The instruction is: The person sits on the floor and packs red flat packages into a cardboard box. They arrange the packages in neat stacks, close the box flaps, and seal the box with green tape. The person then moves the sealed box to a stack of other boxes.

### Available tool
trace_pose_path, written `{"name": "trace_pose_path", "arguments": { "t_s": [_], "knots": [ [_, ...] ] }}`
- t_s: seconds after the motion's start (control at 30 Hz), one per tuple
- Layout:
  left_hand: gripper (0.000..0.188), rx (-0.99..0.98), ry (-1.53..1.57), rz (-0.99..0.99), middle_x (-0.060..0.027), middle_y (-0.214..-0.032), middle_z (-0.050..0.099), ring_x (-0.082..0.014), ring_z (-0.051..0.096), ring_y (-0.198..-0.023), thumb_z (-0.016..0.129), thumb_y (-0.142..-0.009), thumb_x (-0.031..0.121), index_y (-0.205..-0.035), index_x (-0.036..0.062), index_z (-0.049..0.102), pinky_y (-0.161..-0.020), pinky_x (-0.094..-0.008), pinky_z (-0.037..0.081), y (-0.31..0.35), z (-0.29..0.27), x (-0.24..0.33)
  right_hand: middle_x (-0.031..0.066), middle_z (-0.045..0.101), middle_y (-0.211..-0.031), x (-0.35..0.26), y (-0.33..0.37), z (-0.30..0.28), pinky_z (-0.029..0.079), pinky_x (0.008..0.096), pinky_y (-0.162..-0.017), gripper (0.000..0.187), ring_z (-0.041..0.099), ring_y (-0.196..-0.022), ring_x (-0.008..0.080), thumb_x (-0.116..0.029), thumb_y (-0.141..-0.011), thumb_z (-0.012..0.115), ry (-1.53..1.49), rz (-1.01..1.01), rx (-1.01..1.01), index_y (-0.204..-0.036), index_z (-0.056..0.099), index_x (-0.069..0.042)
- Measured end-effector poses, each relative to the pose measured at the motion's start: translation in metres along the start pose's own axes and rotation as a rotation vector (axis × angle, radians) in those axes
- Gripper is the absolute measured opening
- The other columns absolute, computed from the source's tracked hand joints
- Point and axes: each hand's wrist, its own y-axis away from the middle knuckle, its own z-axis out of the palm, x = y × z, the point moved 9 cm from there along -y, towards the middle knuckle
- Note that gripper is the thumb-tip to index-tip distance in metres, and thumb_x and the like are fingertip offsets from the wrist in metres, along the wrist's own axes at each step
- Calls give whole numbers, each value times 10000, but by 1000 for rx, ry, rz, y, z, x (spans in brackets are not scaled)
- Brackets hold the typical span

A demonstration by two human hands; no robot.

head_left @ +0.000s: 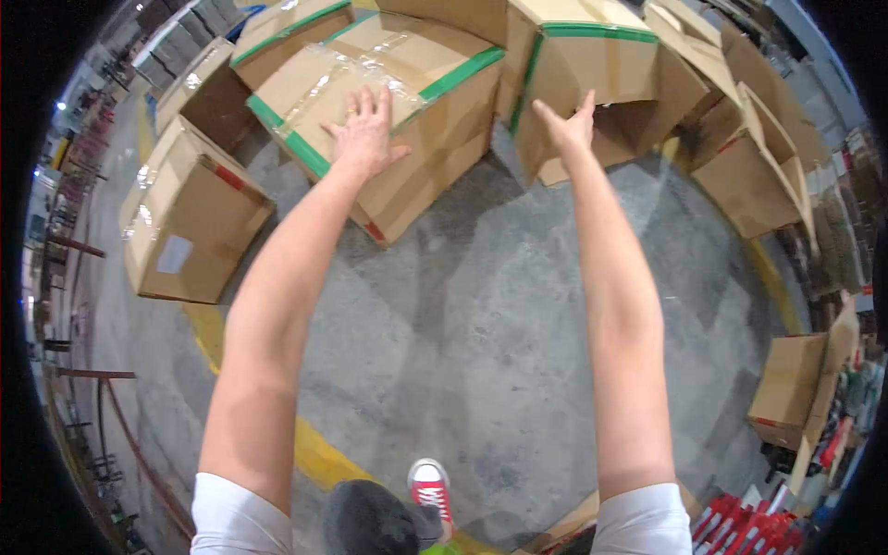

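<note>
My left hand point(365, 134), fingers spread and a ring on one of them, lies flat on top of a large cardboard box point(425, 171). Green tape runs along that box's edges, and clear tape crosses its top. Off to the right, my right hand point(569, 128) is held out with thumb and fingers apart, in front of a second green-taped cardboard box point(592, 69). This second box has an opening low on the side facing me. Whether my right hand touches it, I cannot tell. Neither hand grips anything.
A closed carton point(199, 217) with a white label stands at the left. Open cartons point(749, 180) sit at the right, and a smaller box point(786, 384) is lower down. Red items point(749, 527) lie at the bottom right. A yellow line point(324, 458) crosses the grey concrete floor point(444, 342).
</note>
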Motion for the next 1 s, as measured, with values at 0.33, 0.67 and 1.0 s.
{"name": "trace_pose_path", "arguments": {
  "t_s": [0.33,0.67,1.0],
  "knots": [
    [1157,-19,19,2,-157,-1703,210,-417,267,-1537,830,-787,529,-1653,169,152,-1046,-815,313,-6,8,0,175,755,-1130,59,-11,-155,533,422,-940,408,710,-1086,336,-426,-929,719,298,-6,86,-1187,748,-112],
    [1110,-2,49,-5,-113,-1734,112,-326,98,-1598,788,-865,458,-1664,152,80,-1239,-659,152,7,10,-2,41,758,-1056,-160,102,-446,497,275,-868,315,621,-921,94,-238,-1019,686,291,-458,168,-1199,724,19],
    [556,-378,1626,-138,-130,-1426,590,-238,629,-1200,537,-1074,419,-1411,-23,571,-1014,-405,495,271,-37,82,121,579,-839,-268,395,-465,515,466,-678,239,588,-827,333,-2,-678,661,651,-803,-188,-905,606,-51]
  ]
}}
